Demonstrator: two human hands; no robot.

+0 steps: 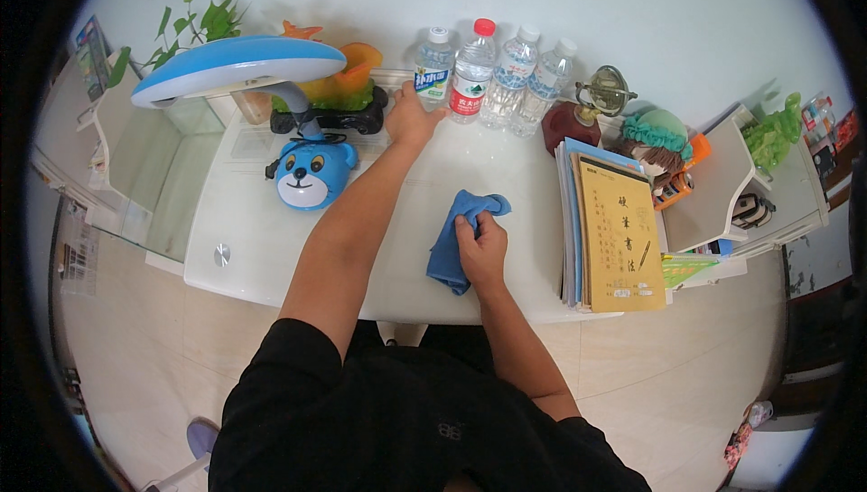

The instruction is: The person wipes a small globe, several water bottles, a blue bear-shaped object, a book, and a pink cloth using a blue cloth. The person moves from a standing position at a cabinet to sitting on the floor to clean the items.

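My left hand (412, 117) reaches to the back of the white desk (271, 255), its fingers at the lower part of a white-capped plastic bottle (434, 65); whether they grip it is unclear. Right of that bottle stand a red-capped water bottle (472, 72) and two more clear bottles (515, 75) with white caps, all upright in a row by the wall. A bunched blue cloth (448, 248) is in my right hand (482, 245), above the desk's front middle, with the thumb on top of it.
At left stand a blue bear-faced desk lamp (315, 174), an orange-and-green ornament (339, 92) and a glass tank (156, 174). On the right are a stack of booklets (620, 235), a small globe-like ornament (603, 96), a doll (657, 140) and a white shelf (718, 180).
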